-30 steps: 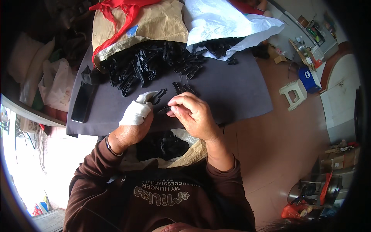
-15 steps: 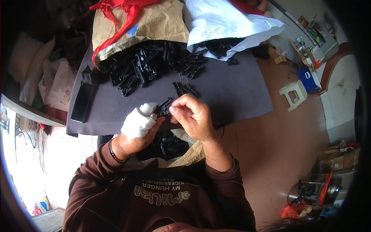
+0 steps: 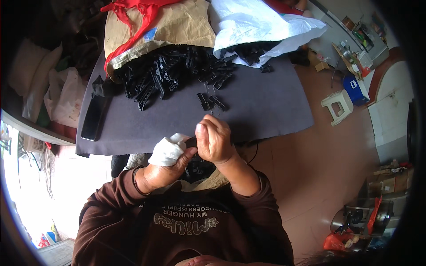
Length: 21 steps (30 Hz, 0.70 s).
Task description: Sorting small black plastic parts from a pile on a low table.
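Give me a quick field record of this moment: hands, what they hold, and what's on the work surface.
left hand: fingers wrapped in white cloth, pressed to a small black part
right hand: closed over the same part from the other side
work surface: dark grey mat
loose pieces: two black clips beyond the hands
stock: heap of black clips spilling from a tan sack; more under a white bag
left edge: dark flat slab

A dark grey table (image 3: 266,111) is taking up the middle of the scene, standing on a reddish-brown tiled floor (image 3: 319,177). A small white plastic stool (image 3: 337,105) is sitting to the right, a blue box (image 3: 356,88) just beyond it. Bright daylight is pouring in at the near left.
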Available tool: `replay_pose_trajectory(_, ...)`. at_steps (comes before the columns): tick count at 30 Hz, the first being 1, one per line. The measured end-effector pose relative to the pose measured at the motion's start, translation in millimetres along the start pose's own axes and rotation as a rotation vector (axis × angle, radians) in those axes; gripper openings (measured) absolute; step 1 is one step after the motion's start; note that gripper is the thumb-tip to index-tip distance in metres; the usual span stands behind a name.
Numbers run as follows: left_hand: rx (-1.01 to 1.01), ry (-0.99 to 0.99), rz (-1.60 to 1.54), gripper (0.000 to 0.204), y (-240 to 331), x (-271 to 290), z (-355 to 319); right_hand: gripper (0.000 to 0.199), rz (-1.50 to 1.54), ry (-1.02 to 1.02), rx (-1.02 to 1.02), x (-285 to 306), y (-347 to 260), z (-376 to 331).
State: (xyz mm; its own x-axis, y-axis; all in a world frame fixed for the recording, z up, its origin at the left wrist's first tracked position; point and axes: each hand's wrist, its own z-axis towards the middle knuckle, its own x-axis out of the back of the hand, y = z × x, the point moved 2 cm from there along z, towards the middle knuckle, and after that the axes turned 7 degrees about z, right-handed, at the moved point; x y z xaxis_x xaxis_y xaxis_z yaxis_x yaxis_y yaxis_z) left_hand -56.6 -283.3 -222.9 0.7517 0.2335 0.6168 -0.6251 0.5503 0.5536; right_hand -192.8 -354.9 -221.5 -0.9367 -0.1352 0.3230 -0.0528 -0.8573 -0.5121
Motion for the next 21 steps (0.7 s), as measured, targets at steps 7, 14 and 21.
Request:
replay_pose_trajectory(7, 0.274, -0.163, -0.117, 0.020, -9, 39, 15, 0.029, 0.331, -0.480, -0.432, 18, -3, 12)
replay_pose_trajectory(14, 0.139, -0.037, 0.880, 0.039, -61, 72, 28, 0.030, -0.545, -0.160, -0.316, 39, 14, 17)
replay_pose_trajectory(21, 0.237, -0.012, 0.902, 0.016, -85, 52, 23, 0.024, -0.569, -0.180, -0.284, 36, 38, 4)
